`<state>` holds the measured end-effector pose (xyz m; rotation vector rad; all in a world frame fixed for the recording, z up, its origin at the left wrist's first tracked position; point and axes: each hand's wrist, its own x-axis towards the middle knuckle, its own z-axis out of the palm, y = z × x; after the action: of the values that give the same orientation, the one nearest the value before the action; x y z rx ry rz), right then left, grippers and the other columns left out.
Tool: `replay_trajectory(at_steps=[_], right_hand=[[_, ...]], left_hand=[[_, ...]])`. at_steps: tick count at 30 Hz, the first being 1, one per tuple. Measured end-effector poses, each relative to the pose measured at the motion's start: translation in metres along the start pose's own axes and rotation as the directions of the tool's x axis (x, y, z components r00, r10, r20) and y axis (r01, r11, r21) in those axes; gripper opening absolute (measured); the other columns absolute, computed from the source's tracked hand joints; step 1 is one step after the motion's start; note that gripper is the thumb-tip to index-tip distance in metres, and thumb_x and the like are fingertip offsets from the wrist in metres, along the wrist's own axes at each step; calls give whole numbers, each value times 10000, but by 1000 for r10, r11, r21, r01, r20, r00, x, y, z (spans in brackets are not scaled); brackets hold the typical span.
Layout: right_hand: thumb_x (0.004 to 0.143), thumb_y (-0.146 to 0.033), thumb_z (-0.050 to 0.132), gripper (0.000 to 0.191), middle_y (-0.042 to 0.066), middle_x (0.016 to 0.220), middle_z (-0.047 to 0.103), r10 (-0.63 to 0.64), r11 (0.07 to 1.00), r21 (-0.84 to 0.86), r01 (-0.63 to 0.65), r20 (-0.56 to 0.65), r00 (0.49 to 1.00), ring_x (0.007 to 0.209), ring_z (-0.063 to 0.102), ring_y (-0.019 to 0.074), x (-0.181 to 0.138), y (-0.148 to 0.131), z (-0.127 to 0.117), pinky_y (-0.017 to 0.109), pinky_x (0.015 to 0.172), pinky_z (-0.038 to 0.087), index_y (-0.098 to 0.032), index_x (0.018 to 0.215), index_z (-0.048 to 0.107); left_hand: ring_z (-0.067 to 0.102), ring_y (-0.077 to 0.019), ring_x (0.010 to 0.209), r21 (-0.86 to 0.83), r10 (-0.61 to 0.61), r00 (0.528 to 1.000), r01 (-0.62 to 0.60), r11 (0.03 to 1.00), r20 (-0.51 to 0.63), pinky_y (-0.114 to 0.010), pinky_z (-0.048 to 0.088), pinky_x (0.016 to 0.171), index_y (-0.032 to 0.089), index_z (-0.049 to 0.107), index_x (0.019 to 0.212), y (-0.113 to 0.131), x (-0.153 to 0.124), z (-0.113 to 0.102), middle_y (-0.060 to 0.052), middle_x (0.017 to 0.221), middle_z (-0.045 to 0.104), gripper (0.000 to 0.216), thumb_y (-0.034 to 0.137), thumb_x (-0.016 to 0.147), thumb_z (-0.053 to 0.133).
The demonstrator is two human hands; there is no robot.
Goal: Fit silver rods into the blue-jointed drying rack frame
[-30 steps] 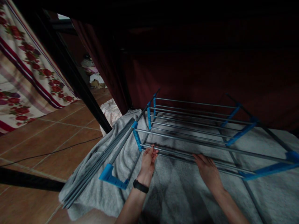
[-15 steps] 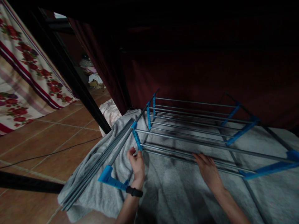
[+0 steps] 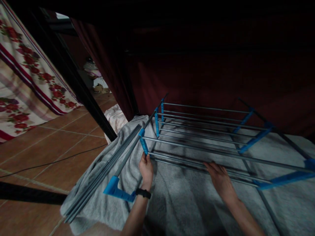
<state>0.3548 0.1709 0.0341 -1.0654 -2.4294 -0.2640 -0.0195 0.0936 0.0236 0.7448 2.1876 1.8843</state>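
A rack (image 3: 197, 146) of grey metal tubes and blue plastic brackets lies on a grey blanket in front of me. My left hand (image 3: 146, 166), with a dark band at the wrist, pinches the lower end of a blue bracket (image 3: 143, 145) where the near tubes meet it. Farther right, my right hand (image 3: 219, 178) has its fingers curled over the near metal tubes (image 3: 179, 159) at about mid-length; its fingertips are partly hidden. An L-shaped blue corner piece (image 3: 119, 191) sits at the near end of the left side pole, beside my left wrist.
A bundle of loose grey tubes (image 3: 103, 175) lies along the blanket's left edge. A black post (image 3: 81, 88) rises at the left, with a dark red curtain (image 3: 197, 82) behind the rack. A cable (image 3: 56, 160) crosses the tiled floor (image 3: 49, 144).
My left hand has moved slightly up and closed on the bracket's lower end; its fingers were looser beside it before. My right hand has stayed on the tubes.
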Motion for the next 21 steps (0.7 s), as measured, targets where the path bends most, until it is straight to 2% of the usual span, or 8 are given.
replay_trajectory(at_steps=[5,12,18,21], right_hand=[[1024,-78,459,496,86,1208,805,-2,1000,17,2,-3,1000,1111,754,271,1,2,0,451,974,577,-276,1387,733],[1027,-79,444,505,78,1185,810,-11,1000,4,11,8,1000,1080,761,263,2,2,-1,450,970,566,-282,1390,730],[999,-72,475,535,83,1178,813,-35,999,-9,35,6,999,1085,757,275,1,4,0,483,1032,560,-275,1433,711],[996,-53,465,545,84,1177,810,-43,999,0,43,1,999,1095,755,269,1,6,4,492,1078,542,-253,1448,694]], left_hand=[[748,-280,959,47,24,999,-23,999,-23,-411,567,910,221,774,1041,3,0,0,-144,1057,817,252,382,958,598],[715,-261,865,3,18,999,-18,1000,-31,-387,539,863,238,771,1011,11,-4,-2,-121,971,795,194,380,942,658],[702,-252,876,-47,-18,999,17,999,-29,-362,535,861,244,768,973,18,-6,-3,-91,916,776,138,344,913,694],[713,-247,894,-40,-39,999,39,998,-19,-373,546,909,242,763,979,20,-5,-3,-90,920,779,144,338,914,678]])
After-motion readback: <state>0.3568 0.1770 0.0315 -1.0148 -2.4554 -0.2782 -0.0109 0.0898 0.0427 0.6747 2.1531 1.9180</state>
